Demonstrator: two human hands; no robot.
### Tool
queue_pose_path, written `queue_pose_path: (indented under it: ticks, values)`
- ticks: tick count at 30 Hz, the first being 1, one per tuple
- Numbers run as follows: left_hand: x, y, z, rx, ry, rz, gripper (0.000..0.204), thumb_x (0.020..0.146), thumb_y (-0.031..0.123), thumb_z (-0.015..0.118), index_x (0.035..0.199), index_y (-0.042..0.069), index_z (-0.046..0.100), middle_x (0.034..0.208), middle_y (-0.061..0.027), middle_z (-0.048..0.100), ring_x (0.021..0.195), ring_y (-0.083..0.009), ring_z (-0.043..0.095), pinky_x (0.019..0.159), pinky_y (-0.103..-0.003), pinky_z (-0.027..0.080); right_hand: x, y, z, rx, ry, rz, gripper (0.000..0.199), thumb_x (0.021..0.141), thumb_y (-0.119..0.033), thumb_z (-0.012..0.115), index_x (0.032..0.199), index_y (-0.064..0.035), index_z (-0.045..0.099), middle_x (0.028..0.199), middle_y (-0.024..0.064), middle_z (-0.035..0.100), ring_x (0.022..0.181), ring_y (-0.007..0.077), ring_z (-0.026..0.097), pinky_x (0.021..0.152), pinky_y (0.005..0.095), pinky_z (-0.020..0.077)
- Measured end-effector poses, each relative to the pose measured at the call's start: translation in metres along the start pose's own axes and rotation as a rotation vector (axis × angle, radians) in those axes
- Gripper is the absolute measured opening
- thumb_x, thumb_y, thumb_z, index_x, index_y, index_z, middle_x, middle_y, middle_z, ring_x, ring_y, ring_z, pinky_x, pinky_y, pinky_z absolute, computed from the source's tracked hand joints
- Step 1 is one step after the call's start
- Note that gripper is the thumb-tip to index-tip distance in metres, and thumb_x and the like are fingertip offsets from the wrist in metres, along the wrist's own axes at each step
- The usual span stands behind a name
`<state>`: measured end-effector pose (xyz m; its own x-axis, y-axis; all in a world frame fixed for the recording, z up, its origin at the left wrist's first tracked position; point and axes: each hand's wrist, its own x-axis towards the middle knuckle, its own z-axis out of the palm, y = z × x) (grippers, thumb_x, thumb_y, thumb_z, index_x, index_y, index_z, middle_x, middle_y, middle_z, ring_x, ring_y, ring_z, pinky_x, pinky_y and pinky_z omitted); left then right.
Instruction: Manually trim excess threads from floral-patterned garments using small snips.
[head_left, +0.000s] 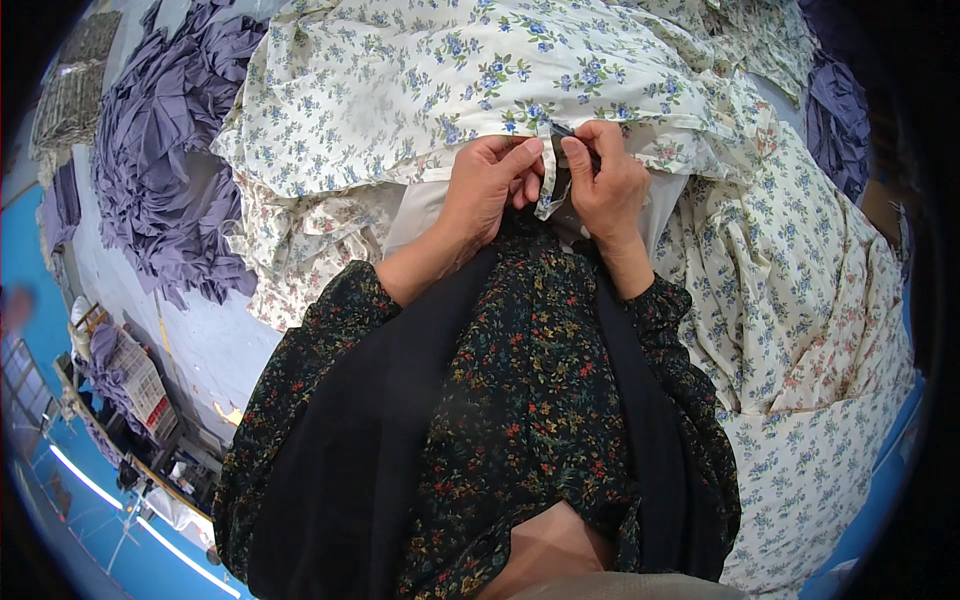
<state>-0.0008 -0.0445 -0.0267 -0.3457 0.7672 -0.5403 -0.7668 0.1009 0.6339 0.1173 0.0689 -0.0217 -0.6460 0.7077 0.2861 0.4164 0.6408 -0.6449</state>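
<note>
A large white cloth with blue flowers (400, 90) spreads out in front of me, its hemmed near edge level with my hands. My left hand (490, 182) is closed, thumb against fingers, pinching a narrow white fabric strip (548, 175) that hangs from this edge. Close beside it on the right, my right hand (612, 182) is curled round a small dark tool (562, 130). Its tip shows by the cloth edge just above the strip; most of it is hidden in the fingers, so I cannot tell its exact kind.
Crumpled purple cloth (170, 150) lies at the left, with more purple cloth (838, 125) at the far right. Another flowered cloth (800, 300) drapes down on my right. Folded patterned fabric (75, 95) is stacked at the far left, above a rack with a white crate (140, 375).
</note>
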Motion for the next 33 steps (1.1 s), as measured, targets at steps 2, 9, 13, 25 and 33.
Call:
queue_pose_path:
  ticks: [2,9,13,25,33]
  values:
    - [0.000,0.000,0.002,0.017,0.018,0.005,0.018,0.091,0.014,0.065,0.096,-0.003,0.064,0.071,-0.0036,0.063,0.051,-0.0082,0.054,0.042,-0.019,0.039,0.001,0.000,0.002,-0.008,-0.024,0.008,0.018,0.090,-0.025,0.064,0.091,-0.0090,0.058,0.067,0.0070,0.063,0.058,0.0267,0.064,0.052,0.0367,0.0459]
    - [0.000,0.001,0.003,0.034,0.051,-0.003,0.018,0.089,0.013,0.067,0.097,-0.004,0.065,0.068,-0.0028,0.062,0.050,-0.0072,0.054,0.042,-0.019,0.038,0.002,0.003,0.005,-0.050,0.050,-0.099,0.018,0.089,-0.026,0.065,0.091,-0.0092,0.059,0.067,0.0065,0.063,0.058,0.0262,0.063,0.052,0.0363,0.0455]
    - [0.000,0.002,0.004,0.027,0.045,-0.013,0.018,0.089,0.012,0.067,0.097,-0.004,0.065,0.067,-0.0027,0.061,0.049,-0.0072,0.054,0.040,-0.019,0.037,0.002,0.006,0.005,-0.143,0.078,-0.171,0.018,0.088,-0.027,0.066,0.090,-0.0098,0.060,0.067,0.0066,0.062,0.058,0.0280,0.063,0.051,0.0363,0.0452]
    - [-0.006,0.012,-0.002,-0.037,-0.013,-0.054,0.022,0.093,0.019,0.061,0.080,0.002,0.060,0.067,-0.0043,0.061,0.044,-0.0067,0.049,0.038,-0.018,0.032,-0.004,-0.020,-0.014,1.137,-0.408,0.801,0.014,0.089,-0.013,0.067,0.091,0.0007,0.064,0.072,-0.0035,0.062,0.065,0.0032,0.055,0.056,0.0182,0.0394]
    - [0.001,0.007,-0.002,-0.059,0.054,0.000,0.023,0.091,0.019,0.065,0.075,0.004,0.060,0.066,-0.0030,0.059,0.043,-0.0059,0.040,0.039,-0.019,0.029,0.001,-0.027,-0.015,0.403,-0.191,0.280,0.012,0.082,-0.005,0.068,0.093,-0.0053,0.065,0.081,-0.0008,0.062,0.062,0.0098,0.057,0.053,0.0275,0.0431]
